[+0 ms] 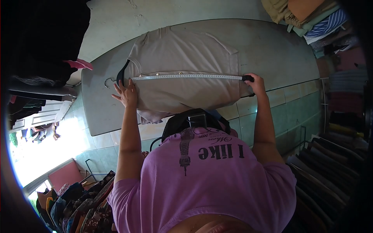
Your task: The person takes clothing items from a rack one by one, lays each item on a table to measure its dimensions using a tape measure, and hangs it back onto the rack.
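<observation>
A beige buttoned shirt (186,50) lies flat, its neckline to the left, with a dark clothes hanger (121,73) inside and the metal hook sticking out. A white tape measure strip (194,76) runs straight across it, along the button line. My left hand (127,94) rests with fingers spread at the neckline, fingertips on the strip's left end and beside the hanger. Past the shirt's hem, my right hand (256,83) is closed around the black case (248,79) of the tape measure.
The shirt lies on a grey table (279,50) with a curved edge. Folded clothes (311,19) are stacked at the upper right. Dark garments (39,58) hang at the left, and more hang on racks at the lower left (77,206) and lower right (322,174).
</observation>
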`<move>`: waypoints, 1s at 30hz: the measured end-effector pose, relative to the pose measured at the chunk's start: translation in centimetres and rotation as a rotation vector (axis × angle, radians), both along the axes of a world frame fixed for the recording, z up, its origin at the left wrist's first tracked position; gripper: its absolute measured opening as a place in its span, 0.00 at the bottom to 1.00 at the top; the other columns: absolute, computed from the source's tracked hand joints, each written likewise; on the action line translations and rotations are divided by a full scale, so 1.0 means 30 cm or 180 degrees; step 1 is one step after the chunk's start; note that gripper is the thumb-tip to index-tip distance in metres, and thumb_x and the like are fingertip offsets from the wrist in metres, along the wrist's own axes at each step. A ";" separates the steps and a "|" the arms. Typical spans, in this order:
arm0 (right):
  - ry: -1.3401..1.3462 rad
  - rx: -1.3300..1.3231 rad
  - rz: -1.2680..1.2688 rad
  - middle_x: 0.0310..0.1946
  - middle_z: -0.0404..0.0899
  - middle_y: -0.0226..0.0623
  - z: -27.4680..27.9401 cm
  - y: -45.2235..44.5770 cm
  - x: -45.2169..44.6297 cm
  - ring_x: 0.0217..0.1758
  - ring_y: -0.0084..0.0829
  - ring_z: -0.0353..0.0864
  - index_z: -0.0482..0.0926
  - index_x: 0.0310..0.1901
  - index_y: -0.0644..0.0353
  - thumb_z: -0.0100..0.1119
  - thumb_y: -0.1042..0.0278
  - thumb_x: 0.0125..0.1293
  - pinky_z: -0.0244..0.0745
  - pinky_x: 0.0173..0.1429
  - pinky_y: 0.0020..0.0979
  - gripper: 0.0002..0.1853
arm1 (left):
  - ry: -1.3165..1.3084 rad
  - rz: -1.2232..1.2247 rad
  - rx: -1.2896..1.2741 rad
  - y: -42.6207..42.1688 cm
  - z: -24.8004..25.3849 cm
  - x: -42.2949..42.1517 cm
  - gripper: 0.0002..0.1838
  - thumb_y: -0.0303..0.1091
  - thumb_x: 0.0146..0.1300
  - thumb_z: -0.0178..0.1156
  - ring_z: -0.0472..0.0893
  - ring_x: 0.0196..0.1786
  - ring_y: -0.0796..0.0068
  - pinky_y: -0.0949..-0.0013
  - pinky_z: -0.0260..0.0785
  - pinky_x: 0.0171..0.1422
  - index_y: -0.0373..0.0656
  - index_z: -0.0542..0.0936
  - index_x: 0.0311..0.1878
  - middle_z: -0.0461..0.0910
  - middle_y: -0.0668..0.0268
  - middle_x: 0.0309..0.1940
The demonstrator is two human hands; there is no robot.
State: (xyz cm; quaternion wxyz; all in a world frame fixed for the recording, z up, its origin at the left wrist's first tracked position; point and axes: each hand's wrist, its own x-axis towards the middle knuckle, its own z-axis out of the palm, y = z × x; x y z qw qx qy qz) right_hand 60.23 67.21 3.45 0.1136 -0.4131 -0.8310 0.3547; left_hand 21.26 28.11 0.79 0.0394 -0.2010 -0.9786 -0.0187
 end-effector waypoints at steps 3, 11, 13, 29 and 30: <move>-0.0007 0.0000 0.0023 0.24 0.79 0.37 -0.004 0.001 0.001 0.25 0.27 0.78 0.79 0.40 0.57 0.65 0.79 0.47 0.72 0.35 0.28 0.16 | 0.0019 0.0020 0.0095 -0.008 -0.011 -0.004 0.21 0.47 0.61 0.52 0.41 0.73 0.53 0.29 0.28 0.66 0.65 0.71 0.59 0.53 0.60 0.68; -0.0257 0.0322 0.0314 0.32 0.81 0.39 0.034 0.095 0.087 0.36 0.38 0.81 0.78 0.39 0.57 0.67 0.75 0.46 0.73 0.42 0.33 0.16 | 0.0726 0.0892 0.1614 -0.099 -0.076 0.000 0.36 0.50 0.51 0.63 0.63 0.63 0.56 0.51 0.52 0.65 0.52 0.63 0.63 0.69 0.62 0.56; -0.0562 0.0577 0.0274 0.33 0.81 0.39 0.101 0.173 0.141 0.39 0.39 0.80 0.78 0.39 0.56 0.67 0.75 0.46 0.73 0.43 0.34 0.16 | 0.0283 0.0981 0.1364 -0.131 -0.108 -0.010 0.35 0.50 0.50 0.63 0.72 0.53 0.60 0.60 0.60 0.58 0.48 0.65 0.60 0.76 0.63 0.45; -0.0154 0.2162 -0.0531 0.51 0.73 0.43 0.352 0.970 0.366 0.52 0.45 0.74 0.65 0.56 0.55 0.56 0.66 0.61 0.70 0.52 0.41 0.21 | 0.0017 0.1725 0.1765 0.226 0.316 0.176 0.15 0.44 0.65 0.45 0.77 0.44 0.43 0.48 0.66 0.45 0.45 0.67 0.49 0.79 0.48 0.39; -0.0242 0.1939 -0.0393 0.50 0.72 0.44 0.279 0.952 0.339 0.52 0.44 0.74 0.65 0.57 0.54 0.57 0.63 0.60 0.70 0.53 0.40 0.23 | 0.0199 0.1404 0.1632 0.256 0.367 0.195 0.14 0.43 0.65 0.45 0.77 0.42 0.44 0.48 0.67 0.43 0.46 0.68 0.48 0.79 0.49 0.37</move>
